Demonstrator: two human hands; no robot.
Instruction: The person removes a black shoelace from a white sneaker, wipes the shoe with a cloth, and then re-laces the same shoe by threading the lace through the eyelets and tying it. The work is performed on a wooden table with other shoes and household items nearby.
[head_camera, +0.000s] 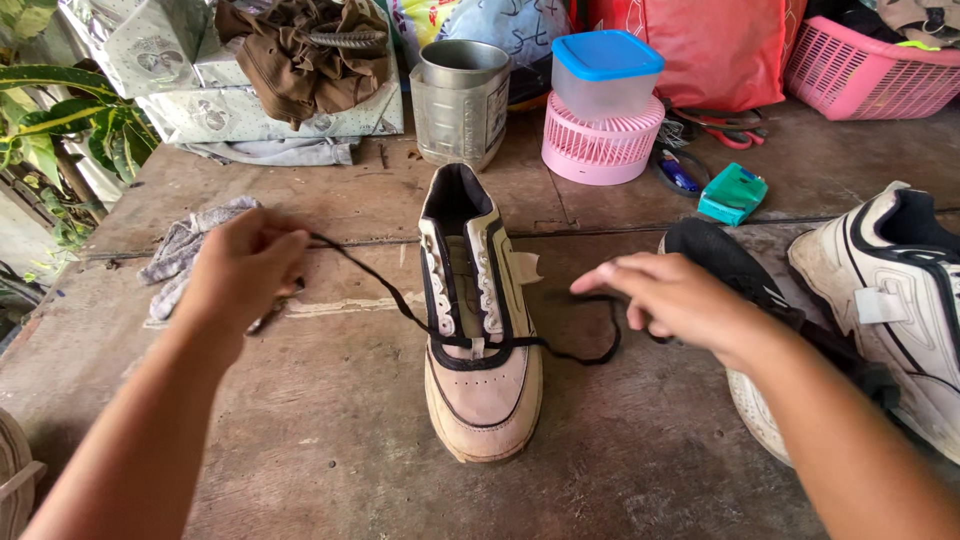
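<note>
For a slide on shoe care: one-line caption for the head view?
Left hand and right hand pull a black lace through the lowest eyelets of a worn white shoe.

Scuffed matt leather shoe (480, 330), black woven lace (380, 285), rough worn wooden table (330, 440), dull metal tin (460, 100).

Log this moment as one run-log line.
left hand: pinching black shoelace end, pulled taut | right hand: holding other lace end | white shoe: upright on wooden table, lace through lowest eyelets
</note>
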